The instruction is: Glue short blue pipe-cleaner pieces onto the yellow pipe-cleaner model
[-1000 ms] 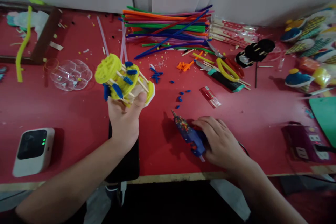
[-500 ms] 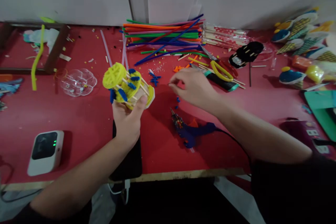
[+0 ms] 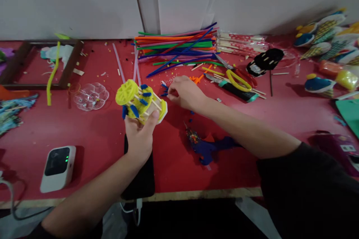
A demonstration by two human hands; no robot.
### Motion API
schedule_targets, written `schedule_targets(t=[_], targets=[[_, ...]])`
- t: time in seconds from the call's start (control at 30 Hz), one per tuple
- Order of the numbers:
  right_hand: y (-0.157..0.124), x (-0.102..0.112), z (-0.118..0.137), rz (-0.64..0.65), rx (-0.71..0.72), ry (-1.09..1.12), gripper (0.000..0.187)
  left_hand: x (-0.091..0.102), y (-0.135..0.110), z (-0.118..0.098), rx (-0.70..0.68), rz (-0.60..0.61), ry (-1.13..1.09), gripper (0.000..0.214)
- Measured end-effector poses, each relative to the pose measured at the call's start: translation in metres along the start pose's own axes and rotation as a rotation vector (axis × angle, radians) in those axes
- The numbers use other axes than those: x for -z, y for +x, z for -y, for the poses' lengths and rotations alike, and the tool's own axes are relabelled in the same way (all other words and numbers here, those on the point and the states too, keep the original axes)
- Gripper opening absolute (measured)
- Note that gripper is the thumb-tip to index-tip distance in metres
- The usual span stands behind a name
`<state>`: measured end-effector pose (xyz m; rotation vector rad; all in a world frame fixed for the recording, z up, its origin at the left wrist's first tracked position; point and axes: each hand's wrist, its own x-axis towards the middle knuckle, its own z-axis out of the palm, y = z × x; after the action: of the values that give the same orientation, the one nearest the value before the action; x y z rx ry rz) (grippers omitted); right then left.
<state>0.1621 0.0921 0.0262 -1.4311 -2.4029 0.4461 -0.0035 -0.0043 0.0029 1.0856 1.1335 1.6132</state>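
Note:
My left hand (image 3: 138,136) is wrapped round a yellow pipe-cleaner model (image 3: 148,104), tilted to the left. It has round yellow tiers, thin wooden sticks between them, short blue pieces on its side and a white base. My right hand (image 3: 186,93) is at a small pile of cut blue pipe-cleaner pieces (image 3: 163,92), thumb and fingertips drawn together. What lies between those fingertips is hidden. Below the right forearm, a blue glue gun (image 3: 206,151) rests on the red table, its nozzle pointing up and left.
A bundle of coloured pipe cleaners (image 3: 176,46) lies at the back. Scissors (image 3: 238,80), pliers (image 3: 238,89) and a black model (image 3: 265,61) are right of it. A clear flower-shaped tray (image 3: 91,97), a white device (image 3: 58,168) and a black phone (image 3: 140,179) are on the left.
My right hand has moved left to the blue pieces, and its fingertips are now at the pile. My left hand still holds the yellow model. The view has shifted slightly.

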Motion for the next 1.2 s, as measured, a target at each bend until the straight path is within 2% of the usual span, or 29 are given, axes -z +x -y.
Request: schedule_targets(t=[0.07, 0.17, 0.3, 0.43, 0.53, 0.63, 0.7, 0.9, 1.03, 1.2], targets=[[-0.006, 0.006, -0.002, -0.032, 0.012, 0.094, 0.006, 0.001, 0.000, 0.001, 0.009, 0.009, 0.016, 0.031], [-0.021, 0.019, -0.005, -0.121, 0.018, 0.360, 0.005, 0.001, -0.002, 0.001, -0.020, 0.003, 0.057, 0.032], [-0.048, 0.046, 0.002, -0.231, -0.013, 0.623, 0.007, -0.002, -0.008, -0.004, -0.069, 0.000, 0.083, 0.046], [-0.077, 0.078, 0.025, -0.359, -0.022, 0.652, 0.002, -0.004, -0.016, -0.014, -0.005, 0.007, 0.152, 0.054], [-0.090, 0.091, 0.040, -0.347, 0.054, 0.557, 0.006, -0.003, -0.019, -0.016, 0.004, 0.034, 0.156, 0.063], [-0.093, 0.091, 0.047, -0.303, 0.161, 0.470, 0.011, -0.002, -0.018, -0.016, 0.009, 0.062, 0.154, 0.069], [-0.092, 0.086, 0.048, -0.295, 0.175, 0.438, 0.011, -0.001, -0.018, -0.015, 0.014, 0.067, 0.166, 0.068], [-0.089, 0.076, 0.047, -0.316, 0.135, 0.421, 0.011, -0.001, -0.019, -0.012, 0.038, 0.077, 0.174, 0.068], [-0.091, 0.075, 0.048, -0.289, 0.095, 0.432, 0.015, -0.002, -0.021, -0.008, 0.046, 0.070, 0.195, 0.076], [-0.093, 0.074, 0.051, -0.266, 0.016, 0.456, 0.014, -0.003, -0.021, -0.009, 0.049, 0.087, 0.161, 0.075]])
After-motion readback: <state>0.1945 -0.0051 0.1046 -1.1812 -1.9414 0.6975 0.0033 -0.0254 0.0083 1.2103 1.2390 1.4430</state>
